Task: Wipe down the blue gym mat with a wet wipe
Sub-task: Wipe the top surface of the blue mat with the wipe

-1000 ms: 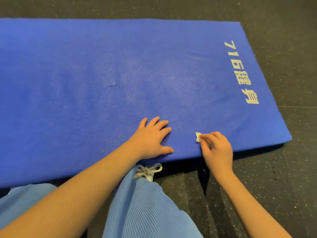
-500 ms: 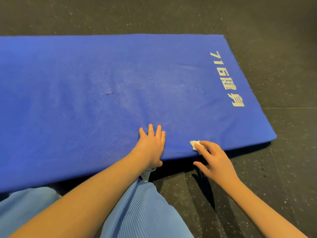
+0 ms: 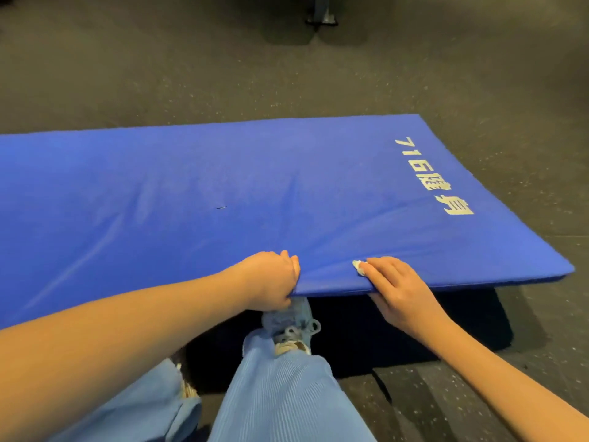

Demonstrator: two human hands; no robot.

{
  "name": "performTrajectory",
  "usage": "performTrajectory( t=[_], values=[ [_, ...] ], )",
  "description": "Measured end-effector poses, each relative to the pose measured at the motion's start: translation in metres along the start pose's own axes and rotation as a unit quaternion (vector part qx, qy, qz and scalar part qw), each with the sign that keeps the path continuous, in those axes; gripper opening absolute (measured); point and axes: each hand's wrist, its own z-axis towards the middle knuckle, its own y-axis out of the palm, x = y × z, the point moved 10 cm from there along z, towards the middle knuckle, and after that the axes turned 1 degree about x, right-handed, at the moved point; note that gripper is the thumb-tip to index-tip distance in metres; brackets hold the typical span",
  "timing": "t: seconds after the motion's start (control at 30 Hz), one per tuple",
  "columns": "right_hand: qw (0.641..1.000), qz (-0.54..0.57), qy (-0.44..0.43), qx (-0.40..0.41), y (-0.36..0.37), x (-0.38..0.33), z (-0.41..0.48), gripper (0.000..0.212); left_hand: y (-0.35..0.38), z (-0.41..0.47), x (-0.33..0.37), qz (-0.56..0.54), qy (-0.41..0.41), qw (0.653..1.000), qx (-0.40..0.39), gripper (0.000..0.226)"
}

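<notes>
At the near edge of the blue gym mat [image 3: 223,186], raised off the floor [image 3: 478,90], my left hand [image 3: 271,279] curled round it while my right hand [image 3: 398,288] gripped it too, pinning a wet wipe [image 3: 359,267] on top.

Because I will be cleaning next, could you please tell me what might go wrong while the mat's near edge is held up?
The wet wipe is only pinched between the right hand and the blue mat, so it could slip onto the floor. That hand and the left hand hold the raised near edge over a shoe; a slipped grip might drop the mat on that foot.
</notes>
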Motion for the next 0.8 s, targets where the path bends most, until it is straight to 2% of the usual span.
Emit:
performTrajectory(
  t=[0.2,0.3,0.4,0.7,0.8],
  values=[
    [0.998,0.031,-0.032,0.036,0.009,-0.048,0.046,0.030,0.012,-0.045,-0.050,0.032,-0.029,0.998,-0.043,0.028],
    [0.997,0.045,-0.046,0.030,0.022,-0.074,0.072,0.036,0.028,-0.068,-0.080,0.035,-0.059,0.997,-0.041,0.019],
    [0.996,0.064,-0.065,0.010,0.038,-0.099,0.091,0.035,0.056,-0.091,-0.103,0.032,-0.096,0.994,-0.033,0.010],
    [0.986,0.111,-0.105,-0.061,0.084,-0.157,0.111,0.032,0.121,-0.129,-0.126,0.008,-0.151,0.987,-0.047,0.019],
    [0.978,0.126,-0.114,-0.117,0.101,-0.155,0.103,0.033,0.140,-0.121,-0.123,0.002,-0.163,0.985,-0.050,0.022]
  ],
)
